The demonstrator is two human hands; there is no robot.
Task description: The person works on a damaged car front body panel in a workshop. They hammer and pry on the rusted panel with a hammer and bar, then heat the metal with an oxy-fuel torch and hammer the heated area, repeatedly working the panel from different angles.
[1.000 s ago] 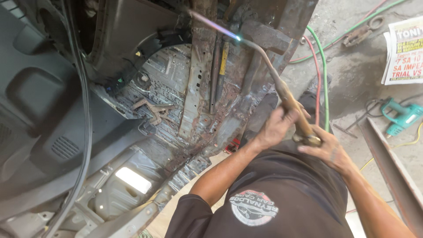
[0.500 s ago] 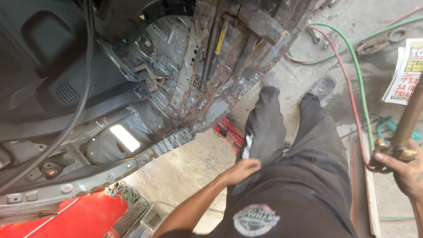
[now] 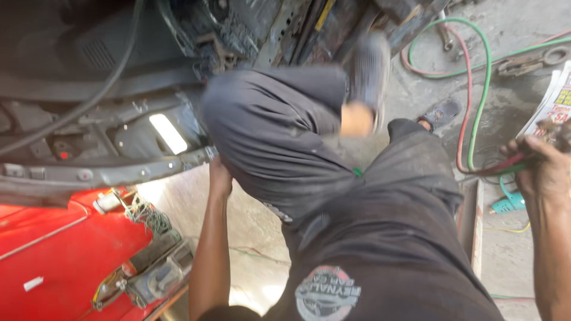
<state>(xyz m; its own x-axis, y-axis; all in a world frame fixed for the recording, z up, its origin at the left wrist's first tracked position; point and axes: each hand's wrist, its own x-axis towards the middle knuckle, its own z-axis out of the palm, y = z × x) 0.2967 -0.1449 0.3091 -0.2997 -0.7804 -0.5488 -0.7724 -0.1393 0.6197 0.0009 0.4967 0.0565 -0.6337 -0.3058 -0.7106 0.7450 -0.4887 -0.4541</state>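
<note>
The right hand [image 3: 544, 172] is closing around the red and green hoses [image 3: 476, 169] at the right edge of the view, near the floor's far right side; the fingers are wrapping over them where they bunch together. A brownish shape at the knuckles may be the torch end, but it is cut off by the edge and blurred, so I cannot tell. The hoses are looping away across the concrete floor [image 3: 511, 119] toward the top right corner, beside a folded newspaper [image 3: 550, 101] and a teal power tool [image 3: 505, 205] lying partly under the wrist.

The left hand [image 3: 219, 178] is reaching down behind the raised left leg [image 3: 267, 131]; its fingers are hidden by the trouser cloth, so whether it is gripping, pressing or open cannot be told.

By my judgement the hoses are handling as light, limp rubber: they are sagging and coiling freely, likely dragging and snagging on floor clutter, so holding near the stiff end gives most control. They look grippy rather than slick.

The raised shoe [image 3: 366, 77] is smeared by motion. The rusted car floor [image 3: 285, 30] along the top edge is dark and hard to read. A red panel [image 3: 59, 255] is filling the bottom left corner.
</note>
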